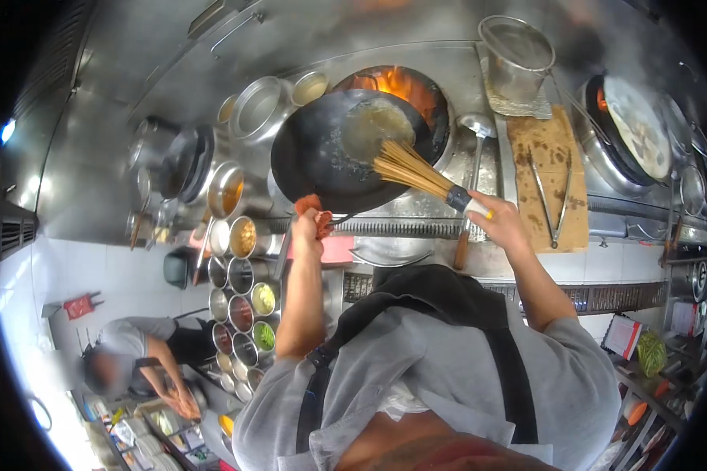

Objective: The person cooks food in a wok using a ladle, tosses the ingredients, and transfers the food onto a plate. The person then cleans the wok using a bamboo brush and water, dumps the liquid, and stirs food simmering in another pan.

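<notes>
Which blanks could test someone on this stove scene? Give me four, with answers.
1. The bare right hand holds a tan, bundled-strip brush over the large, round, black ____.
2. The bare left hand grips a crumpled cloth coloured ____.
3. Above the steel stovetop, bright orange ____ rise.
4. For the person, the V-shaped metal tongs lie ____ of the long-handled metal ladle.

Missing words: wok; red; flames; right.
</notes>
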A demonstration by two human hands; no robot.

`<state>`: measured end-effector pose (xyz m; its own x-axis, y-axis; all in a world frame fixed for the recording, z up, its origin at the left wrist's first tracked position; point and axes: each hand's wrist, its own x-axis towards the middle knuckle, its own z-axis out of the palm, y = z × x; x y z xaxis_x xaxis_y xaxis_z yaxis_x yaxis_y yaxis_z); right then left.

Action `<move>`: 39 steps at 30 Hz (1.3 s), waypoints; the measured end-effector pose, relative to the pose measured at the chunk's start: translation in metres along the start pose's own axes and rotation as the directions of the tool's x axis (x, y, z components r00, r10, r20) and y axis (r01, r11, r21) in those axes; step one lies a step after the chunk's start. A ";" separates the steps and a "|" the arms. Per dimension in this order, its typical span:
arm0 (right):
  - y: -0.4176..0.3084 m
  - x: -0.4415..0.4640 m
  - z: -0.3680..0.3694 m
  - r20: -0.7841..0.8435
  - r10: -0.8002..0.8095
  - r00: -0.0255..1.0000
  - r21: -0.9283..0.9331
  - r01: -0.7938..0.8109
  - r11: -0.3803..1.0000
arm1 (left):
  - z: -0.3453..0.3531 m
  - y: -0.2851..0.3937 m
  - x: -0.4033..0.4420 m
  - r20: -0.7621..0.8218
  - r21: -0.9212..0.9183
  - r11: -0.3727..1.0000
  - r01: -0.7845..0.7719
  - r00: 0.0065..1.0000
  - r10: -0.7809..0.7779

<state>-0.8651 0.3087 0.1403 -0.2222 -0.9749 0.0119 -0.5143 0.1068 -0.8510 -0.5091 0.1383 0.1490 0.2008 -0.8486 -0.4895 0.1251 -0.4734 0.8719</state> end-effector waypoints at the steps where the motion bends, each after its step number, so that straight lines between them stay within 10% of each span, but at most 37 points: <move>1: 0.003 -0.003 0.004 -0.003 -0.073 0.997 0.002 0.073 0.997 | -0.012 0.011 0.005 0.025 0.030 0.999 -0.016 1.000 0.015; 8: -0.008 0.009 0.040 0.107 -0.336 0.936 -0.101 0.346 0.933 | -0.034 0.087 0.019 0.172 0.466 0.840 -0.277 0.960 0.221; 16: -0.024 0.043 0.068 0.212 -0.225 0.951 -0.033 0.237 0.971 | -0.026 0.102 0.009 0.205 0.637 0.574 -0.514 0.831 0.517; 18: -0.028 0.051 0.070 0.260 -0.109 0.959 -0.014 0.117 0.993 | -0.037 0.091 0.026 0.442 0.650 0.098 -0.754 0.480 0.758; 19: -0.030 0.054 0.070 0.266 -0.100 0.959 -0.020 0.110 0.994 | -0.043 0.080 0.032 0.446 0.626 0.068 -0.777 0.428 0.786; 23: -0.040 0.061 0.068 0.266 -0.045 0.963 -0.046 0.059 0.997 | -0.024 0.059 -0.023 0.285 0.487 0.491 -0.723 0.662 0.693; 31: -0.039 0.073 0.053 0.289 -0.031 0.957 -0.160 0.080 0.984 | -0.023 0.034 -0.024 0.128 0.301 0.580 -0.757 0.635 0.762; 39: 0.031 0.046 0.012 -0.258 0.354 0.899 -0.121 -0.394 0.911 | -0.021 0.037 0.047 -0.041 0.164 0.841 -0.515 0.848 0.528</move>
<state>-0.8810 0.2644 0.1083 -0.5956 -0.7881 -0.1555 -0.4810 0.5050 -0.7167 -0.4747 0.0857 0.1579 0.2757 -0.9602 0.0444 -0.1579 0.0003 0.9875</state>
